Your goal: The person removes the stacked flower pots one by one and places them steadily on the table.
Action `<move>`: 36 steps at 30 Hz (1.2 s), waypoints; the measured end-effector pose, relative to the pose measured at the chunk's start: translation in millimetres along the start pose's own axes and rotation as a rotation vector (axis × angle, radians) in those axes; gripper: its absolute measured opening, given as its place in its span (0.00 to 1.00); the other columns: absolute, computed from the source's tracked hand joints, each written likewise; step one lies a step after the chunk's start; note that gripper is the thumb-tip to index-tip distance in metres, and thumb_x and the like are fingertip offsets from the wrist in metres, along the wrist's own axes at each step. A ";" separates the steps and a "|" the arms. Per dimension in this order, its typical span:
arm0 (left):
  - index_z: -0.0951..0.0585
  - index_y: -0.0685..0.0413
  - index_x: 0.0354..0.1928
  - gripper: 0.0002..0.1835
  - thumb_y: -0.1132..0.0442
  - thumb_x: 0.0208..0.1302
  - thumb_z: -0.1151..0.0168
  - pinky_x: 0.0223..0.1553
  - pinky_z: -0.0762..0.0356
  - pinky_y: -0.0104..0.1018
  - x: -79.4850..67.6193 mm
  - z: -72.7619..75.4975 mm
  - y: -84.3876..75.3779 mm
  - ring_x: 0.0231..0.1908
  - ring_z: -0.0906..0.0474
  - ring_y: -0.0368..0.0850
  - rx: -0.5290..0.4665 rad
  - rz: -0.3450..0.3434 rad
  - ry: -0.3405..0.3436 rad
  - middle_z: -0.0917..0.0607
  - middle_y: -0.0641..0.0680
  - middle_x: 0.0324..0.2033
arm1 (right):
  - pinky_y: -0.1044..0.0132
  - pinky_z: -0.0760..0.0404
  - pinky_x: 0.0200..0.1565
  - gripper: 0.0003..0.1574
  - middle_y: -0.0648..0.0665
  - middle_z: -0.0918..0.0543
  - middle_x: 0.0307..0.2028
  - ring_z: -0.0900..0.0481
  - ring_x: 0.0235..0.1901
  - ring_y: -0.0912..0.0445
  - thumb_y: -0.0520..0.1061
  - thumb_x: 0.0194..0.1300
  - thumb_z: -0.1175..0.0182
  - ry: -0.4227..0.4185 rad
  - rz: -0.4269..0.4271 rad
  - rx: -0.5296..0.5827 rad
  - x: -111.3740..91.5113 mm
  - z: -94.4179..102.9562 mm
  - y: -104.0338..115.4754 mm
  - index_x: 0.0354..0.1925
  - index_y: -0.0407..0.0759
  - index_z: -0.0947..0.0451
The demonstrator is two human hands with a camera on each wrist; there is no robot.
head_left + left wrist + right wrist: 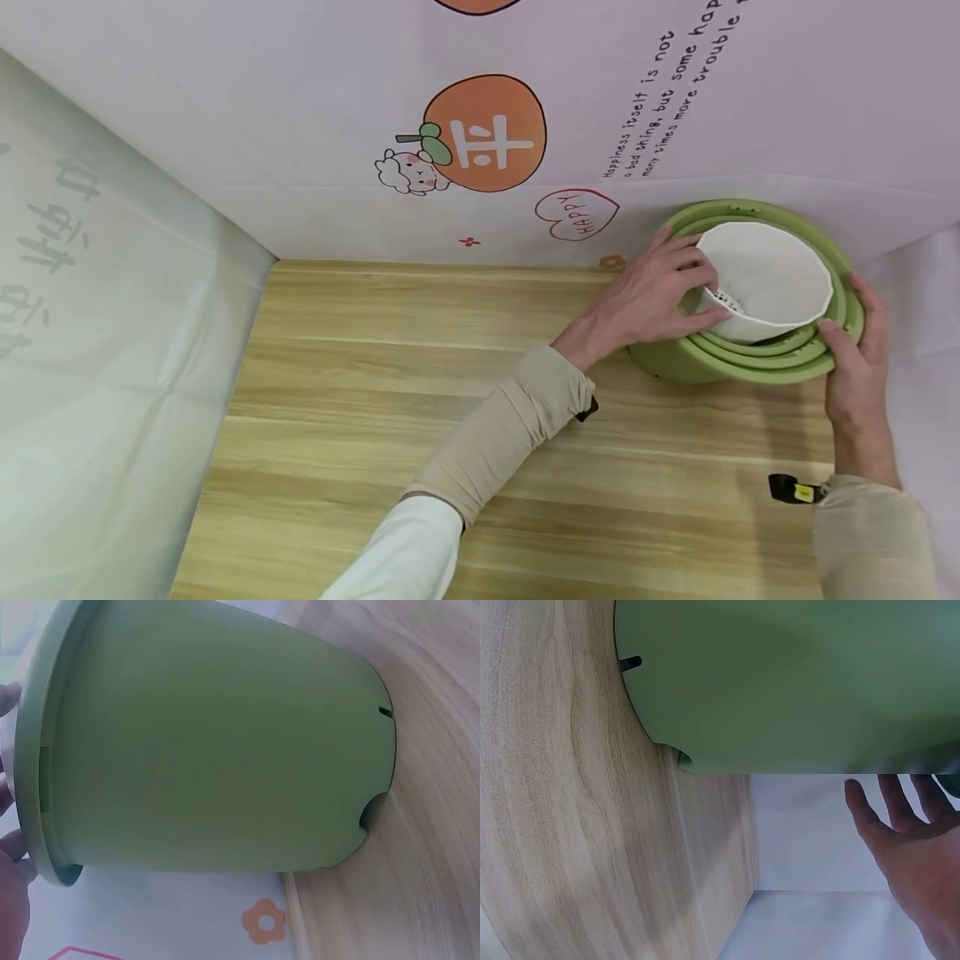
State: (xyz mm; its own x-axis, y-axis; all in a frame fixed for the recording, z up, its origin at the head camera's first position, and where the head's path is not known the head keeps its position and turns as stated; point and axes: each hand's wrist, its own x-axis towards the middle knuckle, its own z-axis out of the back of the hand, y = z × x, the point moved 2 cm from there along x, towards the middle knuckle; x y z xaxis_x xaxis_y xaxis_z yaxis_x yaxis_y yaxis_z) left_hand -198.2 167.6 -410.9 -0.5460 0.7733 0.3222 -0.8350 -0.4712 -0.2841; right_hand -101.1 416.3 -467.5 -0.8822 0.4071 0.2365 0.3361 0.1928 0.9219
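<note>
Several green flower pots sit nested one inside another, the outermost green pot (678,360) standing upright on the wooden surface. A white faceted pot (772,271) rests tilted within them, with small dark holes near its left side. My left hand (660,287) pinches the white pot's left rim, fingers over the edge and thumb on the near side. On the other side, my right hand (858,367) grips the green rim, thumb on top and fingers outside. The left wrist view shows the green pot's side (217,742) and notched base; the right wrist view shows my right hand (922,855) beside it.
A wood-grain tabletop (375,400) lies under the pots. Behind them hangs a white printed sheet (315,150) with an orange fruit drawing (487,133) and lettering. Pale sheets also stand along the left (112,375) and right sides, the right one close to my right hand.
</note>
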 end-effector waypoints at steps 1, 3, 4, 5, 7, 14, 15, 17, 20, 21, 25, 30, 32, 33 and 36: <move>0.16 0.35 0.43 0.18 0.35 0.66 0.46 0.75 0.72 0.40 -0.2 0.2 -0.2 0.68 0.36 0.41 -0.012 -0.006 -0.011 0.19 0.36 0.48 | 0.74 0.24 0.54 0.34 0.35 0.37 0.68 0.30 0.60 0.51 0.24 0.63 0.53 0.000 0.000 0.003 0.1 0.3 -0.4 0.67 0.34 0.33; 0.16 0.37 0.42 0.17 0.36 0.66 0.43 0.75 0.68 0.36 -0.3 0.4 -0.5 0.67 0.34 0.41 -0.040 -0.026 -0.038 0.18 0.37 0.47 | 0.74 0.24 0.54 0.34 0.35 0.38 0.68 0.30 0.60 0.50 0.24 0.63 0.52 0.004 0.002 0.013 0.3 1.0 -1.2 0.67 0.34 0.33; 0.16 0.38 0.41 0.17 0.37 0.65 0.42 0.75 0.67 0.33 -0.3 0.2 -0.7 0.66 0.33 0.41 -0.052 -0.038 -0.054 0.18 0.38 0.47 | 0.74 0.24 0.54 0.34 0.35 0.38 0.68 0.30 0.60 0.50 0.24 0.63 0.52 0.007 0.005 0.012 0.3 1.0 -1.5 0.67 0.34 0.33; 0.16 0.39 0.41 0.16 0.38 0.65 0.41 0.74 0.66 0.31 -0.3 0.2 -0.8 0.65 0.32 0.41 -0.067 -0.049 -0.064 0.18 0.39 0.46 | 0.73 0.24 0.55 0.33 0.35 0.38 0.68 0.31 0.60 0.50 0.24 0.64 0.52 0.010 0.006 0.017 0.2 1.0 -1.6 0.67 0.34 0.33; 0.16 0.41 0.40 0.16 0.40 0.64 0.39 0.73 0.65 0.26 0.1 0.1 -1.1 0.61 0.29 0.40 -0.093 -0.069 -0.085 0.18 0.41 0.46 | 0.74 0.24 0.54 0.33 0.35 0.38 0.68 0.31 0.60 0.50 0.25 0.64 0.50 0.012 0.002 0.021 -0.3 0.5 -1.5 0.67 0.34 0.33; 0.16 0.42 0.39 0.16 0.39 0.64 0.39 0.73 0.66 0.25 1.0 0.1 -1.6 0.57 0.28 0.37 -0.110 -0.071 -0.102 0.19 0.42 0.46 | 0.75 0.25 0.56 0.34 0.36 0.39 0.69 0.32 0.61 0.51 0.25 0.65 0.49 0.010 -0.019 -0.001 -1.3 -2.8 0.3 0.68 0.36 0.33; 0.16 0.42 0.39 0.16 0.39 0.64 0.39 0.73 0.66 0.26 1.0 0.2 -1.5 0.57 0.28 0.37 -0.111 -0.071 -0.104 0.19 0.43 0.46 | 0.75 0.25 0.56 0.33 0.36 0.39 0.69 0.32 0.61 0.51 0.25 0.65 0.50 0.012 -0.018 0.005 -1.3 -3.1 0.3 0.68 0.36 0.34; 0.16 0.42 0.39 0.16 0.39 0.63 0.38 0.73 0.65 0.25 1.1 0.5 -1.4 0.58 0.28 0.37 -0.118 -0.067 -0.110 0.19 0.43 0.46 | 0.74 0.26 0.56 0.33 0.36 0.39 0.69 0.32 0.62 0.51 0.25 0.66 0.50 0.016 -0.010 0.015 -1.2 -3.3 0.0 0.68 0.35 0.34; 0.16 0.43 0.38 0.16 0.40 0.62 0.37 0.73 0.64 0.26 1.6 0.5 -1.1 0.56 0.27 0.37 -0.134 -0.076 -0.140 0.19 0.43 0.44 | 0.73 0.26 0.56 0.32 0.36 0.39 0.69 0.32 0.61 0.51 0.25 0.66 0.51 0.021 -0.001 0.040 -1.0 -3.4 -0.8 0.68 0.35 0.34; 0.16 0.43 0.38 0.16 0.40 0.62 0.36 0.73 0.64 0.26 1.8 0.6 -1.0 0.56 0.27 0.38 -0.136 -0.079 -0.149 0.19 0.43 0.44 | 0.73 0.27 0.56 0.32 0.36 0.39 0.69 0.32 0.61 0.51 0.25 0.66 0.52 0.022 0.002 0.046 -1.0 -3.3 -1.2 0.68 0.34 0.34; 0.16 0.43 0.37 0.16 0.41 0.61 0.35 0.73 0.63 0.27 2.4 1.3 -1.0 0.54 0.26 0.38 -0.144 -0.087 -0.180 0.19 0.43 0.43 | 0.72 0.26 0.55 0.32 0.36 0.38 0.68 0.31 0.60 0.51 0.25 0.66 0.52 0.017 0.006 0.047 -0.9 -2.7 -1.8 0.68 0.34 0.34; 0.15 0.44 0.37 0.16 0.41 0.61 0.34 0.73 0.62 0.27 2.5 2.7 -1.2 0.55 0.26 0.39 -0.159 -0.081 -0.197 0.19 0.44 0.43 | 0.73 0.27 0.56 0.33 0.36 0.37 0.68 0.32 0.61 0.51 0.26 0.66 0.52 0.016 0.006 0.022 -1.5 -2.8 -1.4 0.68 0.35 0.34; 0.15 0.44 0.37 0.16 0.41 0.60 0.33 0.73 0.61 0.26 2.3 3.2 -1.1 0.57 0.27 0.41 -0.170 -0.077 -0.211 0.18 0.44 0.43 | 0.72 0.28 0.57 0.33 0.35 0.38 0.68 0.33 0.62 0.50 0.26 0.66 0.52 0.017 0.014 0.019 -1.4 -3.2 -1.2 0.68 0.34 0.34; 0.15 0.44 0.37 0.15 0.42 0.60 0.32 0.73 0.61 0.26 2.1 3.6 -1.0 0.58 0.27 0.43 -0.178 -0.074 -0.219 0.18 0.44 0.43 | 0.71 0.28 0.57 0.33 0.35 0.38 0.69 0.34 0.63 0.50 0.26 0.65 0.52 0.017 0.018 0.019 -1.3 -3.3 -1.3 0.68 0.34 0.34; 0.15 0.43 0.37 0.15 0.41 0.59 0.31 0.73 0.61 0.25 1.4 5.3 -1.1 0.63 0.30 0.45 -0.191 -0.062 -0.224 0.17 0.43 0.44 | 0.70 0.29 0.59 0.33 0.34 0.37 0.68 0.34 0.63 0.49 0.25 0.65 0.53 0.012 0.025 0.023 -0.7 -3.6 -1.5 0.68 0.33 0.34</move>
State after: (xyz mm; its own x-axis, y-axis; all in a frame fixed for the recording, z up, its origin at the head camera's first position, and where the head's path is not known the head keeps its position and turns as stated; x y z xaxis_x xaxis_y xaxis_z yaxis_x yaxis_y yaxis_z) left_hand -198.4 166.9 -405.4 -0.5133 0.6752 0.5298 -0.8511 -0.3210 -0.4155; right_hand -102.1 412.6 -468.0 -0.8774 0.4012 0.2633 0.3656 0.2035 0.9083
